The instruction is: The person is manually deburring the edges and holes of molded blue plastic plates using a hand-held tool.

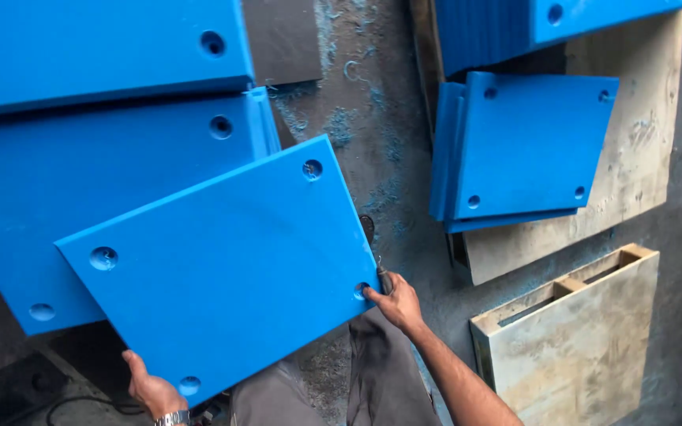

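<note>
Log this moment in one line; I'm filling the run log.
left hand: grips blue plate bottom corner | right hand: holds right corner | plate: tilted, lifted

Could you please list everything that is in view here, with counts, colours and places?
held blue panel: one, blue, with a hole at each corner, centre, tilted, gripped at two corners
stacked blue panels: at least two, blue, upper left, behind the held one
small blue panel stack: several, blue, upper right, lying on a wooden board
top blue panels: several, blue, top edge, partly cut off
wooden board: one, pale, right, under the small stack
wooden pallet: one, pale, lower right
concrete floor: grey, dusted with blue shavings
wristwatch: one, silver, on the left wrist
left hand: holds the panel's lower corner
right hand: holds the panel's right corner, with a small dark tool
</note>
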